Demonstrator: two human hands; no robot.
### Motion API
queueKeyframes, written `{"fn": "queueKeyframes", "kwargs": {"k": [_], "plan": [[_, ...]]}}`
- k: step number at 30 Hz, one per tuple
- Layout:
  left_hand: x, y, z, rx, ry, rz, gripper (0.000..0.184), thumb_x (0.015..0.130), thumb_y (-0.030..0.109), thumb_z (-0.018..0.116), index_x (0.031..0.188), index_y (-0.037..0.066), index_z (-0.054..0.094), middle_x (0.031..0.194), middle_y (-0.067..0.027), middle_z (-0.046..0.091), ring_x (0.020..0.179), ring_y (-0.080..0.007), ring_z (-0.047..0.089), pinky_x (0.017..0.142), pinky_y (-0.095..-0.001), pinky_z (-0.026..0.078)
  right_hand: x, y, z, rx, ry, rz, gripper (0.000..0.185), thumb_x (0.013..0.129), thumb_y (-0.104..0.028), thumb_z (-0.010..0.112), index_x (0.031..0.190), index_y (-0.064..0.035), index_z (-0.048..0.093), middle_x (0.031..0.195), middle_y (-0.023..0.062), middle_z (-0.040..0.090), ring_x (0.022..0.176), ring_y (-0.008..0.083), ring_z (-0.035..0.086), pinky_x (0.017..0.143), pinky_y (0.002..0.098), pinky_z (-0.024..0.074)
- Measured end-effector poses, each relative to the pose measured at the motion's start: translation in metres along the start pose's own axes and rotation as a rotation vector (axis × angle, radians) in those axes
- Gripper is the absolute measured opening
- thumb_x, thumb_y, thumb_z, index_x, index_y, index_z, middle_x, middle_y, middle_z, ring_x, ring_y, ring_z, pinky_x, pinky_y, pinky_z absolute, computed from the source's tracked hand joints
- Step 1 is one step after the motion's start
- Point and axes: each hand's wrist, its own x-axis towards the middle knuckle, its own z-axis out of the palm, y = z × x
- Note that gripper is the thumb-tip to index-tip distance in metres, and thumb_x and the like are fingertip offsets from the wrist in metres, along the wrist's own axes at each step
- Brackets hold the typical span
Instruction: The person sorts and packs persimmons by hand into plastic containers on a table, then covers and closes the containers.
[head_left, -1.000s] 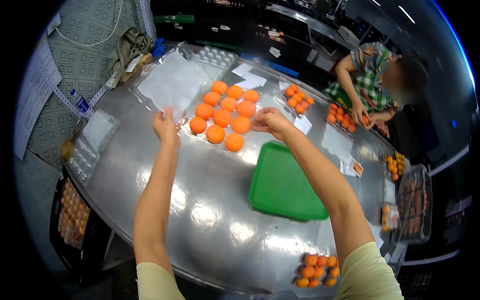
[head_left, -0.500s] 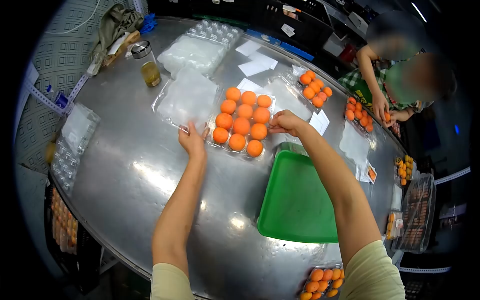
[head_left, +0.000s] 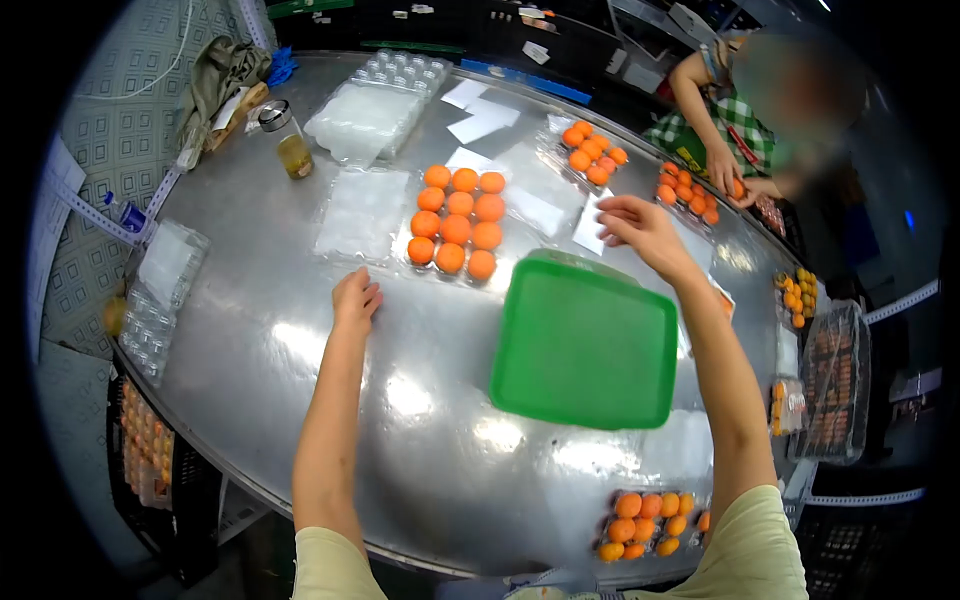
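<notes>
A clear plastic tray of orange fruit (head_left: 456, 229) lies on the metal table, with its padded clear lid (head_left: 365, 212) folded out on the left. Just below that lid, my left hand (head_left: 355, 299) hovers with loosely bent fingers and nothing in it. My right hand (head_left: 643, 234) is off to the right of the tray, fingers stretched out and apart, in front of a white card (head_left: 593, 222). Below it stands a green basin (head_left: 585, 345), its inside showing no fruit.
Stacked clear trays with white padding (head_left: 372, 115), a glass jar (head_left: 288, 145) and loose white cards (head_left: 483, 120) lie at the back. Another person (head_left: 735, 150) handles fruit at the far right. A filled fruit tray (head_left: 645, 522) sits by the near edge.
Both hands have come away from the fruit tray, the left downward and the right to the upper right. The view has shifted, and the green basin now shows whole.
</notes>
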Motion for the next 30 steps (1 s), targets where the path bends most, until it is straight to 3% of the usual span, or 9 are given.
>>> {"fn": "queueKeyframes", "kwargs": {"k": [5, 7, 14, 18, 21, 25, 30], "plan": [[-0.119, -0.036, -0.050, 0.138, 0.003, 0.139, 0.046, 0.087, 0.016, 0.063, 0.128, 0.003, 0.047, 0.118, -0.0118, 0.053, 0.096, -0.0215, 0.057, 0.080, -0.0340, 0.051, -0.198, 0.014, -0.078, -0.182, 0.274, 0.055, 0.026, 0.091, -0.013, 0.058, 0.113, 0.0014, 0.059, 0.093, 0.0057, 0.064, 0.083, 0.0112, 0.062, 0.074, 0.0249, 0.0512], [-0.159, -0.075, -0.078, 0.127, -0.093, 0.164, 0.040, 0.087, 0.015, 0.062, 0.124, 0.004, 0.049, 0.106, -0.0091, 0.057, 0.085, -0.0168, 0.058, 0.075, -0.0291, 0.051, -0.290, 0.026, -0.094, -0.309, 0.406, 0.198, 0.023, 0.092, -0.012, 0.057, 0.112, 0.0010, 0.059, 0.093, 0.0045, 0.064, 0.081, 0.0102, 0.061, 0.074, 0.0246, 0.0505], [-0.325, -0.204, -0.091, 0.383, -0.384, -0.183, 0.031, 0.093, 0.020, 0.058, 0.119, 0.004, 0.055, 0.103, -0.0110, 0.062, 0.079, -0.0133, 0.061, 0.068, -0.0235, 0.051, -0.559, 0.127, -0.086, -0.017, 0.777, 0.576, 0.024, 0.090, -0.011, 0.059, 0.110, 0.0015, 0.060, 0.089, 0.0056, 0.065, 0.076, 0.0100, 0.060, 0.067, 0.0225, 0.0496], [-0.399, -0.259, -0.050, 0.542, -0.662, -0.257, 0.035, 0.096, 0.023, 0.051, 0.127, 0.005, 0.051, 0.110, -0.0112, 0.061, 0.083, -0.0150, 0.062, 0.072, -0.0248, 0.052, -0.605, 0.178, -0.048, 0.075, 0.632, 0.638, 0.023, 0.090, -0.013, 0.060, 0.110, -0.0020, 0.060, 0.087, 0.0036, 0.065, 0.076, 0.0098, 0.062, 0.065, 0.0226, 0.0504], [-0.433, -0.298, -0.015, 0.640, -0.746, -0.180, 0.038, 0.097, 0.024, 0.050, 0.131, 0.006, 0.049, 0.111, -0.0116, 0.060, 0.086, -0.0143, 0.060, 0.076, -0.0254, 0.050, -0.614, 0.206, -0.032, -0.067, 0.594, 0.575, 0.021, 0.089, -0.011, 0.058, 0.107, -0.0023, 0.062, 0.086, 0.0085, 0.067, 0.075, 0.0156, 0.064, 0.066, 0.0274, 0.0513], [-0.450, -0.348, 0.025, 0.716, -0.654, 0.019, 0.040, 0.097, 0.026, 0.049, 0.133, 0.008, 0.048, 0.105, -0.0052, 0.060, 0.083, -0.0089, 0.056, 0.069, -0.0225, 0.047, -0.649, 0.219, -0.042, -0.318, 0.488, 0.481, 0.023, 0.089, -0.012, 0.059, 0.109, -0.0010, 0.061, 0.091, 0.0090, 0.067, 0.075, 0.0148, 0.064, 0.067, 0.0273, 0.0504], [-0.453, -0.366, 0.036, 0.743, -0.447, 0.053, 0.039, 0.096, 0.021, 0.052, 0.133, 0.009, 0.049, 0.111, -0.0038, 0.060, 0.083, -0.0078, 0.055, 0.066, -0.0215, 0.047, -0.701, 0.225, -0.064, -0.255, 0.432, 0.457, 0.018, 0.086, -0.011, 0.061, 0.101, -0.0032, 0.065, 0.087, 0.0109, 0.067, 0.073, 0.0218, 0.064, 0.067, 0.0308, 0.0503]]}}
